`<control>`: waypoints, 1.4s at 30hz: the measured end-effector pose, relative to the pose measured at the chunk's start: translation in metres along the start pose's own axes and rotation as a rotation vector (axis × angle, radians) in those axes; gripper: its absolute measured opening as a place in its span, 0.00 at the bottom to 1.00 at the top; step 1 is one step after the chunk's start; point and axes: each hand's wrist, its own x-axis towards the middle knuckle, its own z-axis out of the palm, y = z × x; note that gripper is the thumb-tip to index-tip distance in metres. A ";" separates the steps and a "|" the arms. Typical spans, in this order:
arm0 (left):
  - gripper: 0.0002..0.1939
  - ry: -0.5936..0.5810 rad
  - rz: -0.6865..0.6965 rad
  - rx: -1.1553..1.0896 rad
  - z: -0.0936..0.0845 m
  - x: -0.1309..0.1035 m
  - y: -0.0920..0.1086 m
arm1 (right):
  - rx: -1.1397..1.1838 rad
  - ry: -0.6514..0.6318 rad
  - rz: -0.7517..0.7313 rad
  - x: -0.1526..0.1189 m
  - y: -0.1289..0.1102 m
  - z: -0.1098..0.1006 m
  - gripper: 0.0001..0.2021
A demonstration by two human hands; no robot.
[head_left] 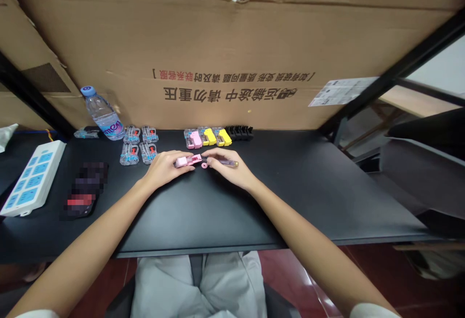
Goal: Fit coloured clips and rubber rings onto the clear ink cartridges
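Note:
Between the thumb and fingers of my left hand (169,165) is a small pink plastic case (187,161), its left end partly covered by the fingers. My right hand (228,165) pinches a slim pen-like tool (229,163), whose tip points left at the open right end of the case. Just under that tip is a small pink ring (204,166); whether it lies on the table or touches the fingers I cannot tell. Behind the hands stand a clear-and-pink case (193,139), two clear-and-yellow cases (209,136) and a row of black plastic parts (240,133).
Several clear cases with red and blue parts (140,144) sit left of my hands on the black table (203,216). Further left are a water bottle (105,114), a white power strip (34,177) and a blurred dark object (87,189). A cardboard sheet (232,37) walls the back.

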 end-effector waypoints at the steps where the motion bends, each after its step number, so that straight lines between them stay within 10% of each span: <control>1: 0.20 -0.004 0.014 -0.004 0.001 0.000 -0.001 | -0.005 -0.022 -0.025 -0.001 -0.001 0.002 0.11; 35: 0.22 -0.068 0.158 0.030 0.002 0.001 -0.003 | 0.003 -0.174 -0.065 0.001 -0.006 0.004 0.11; 42: 0.21 -0.037 0.099 0.049 0.005 0.000 -0.005 | 0.034 -0.038 0.041 -0.001 -0.006 0.015 0.11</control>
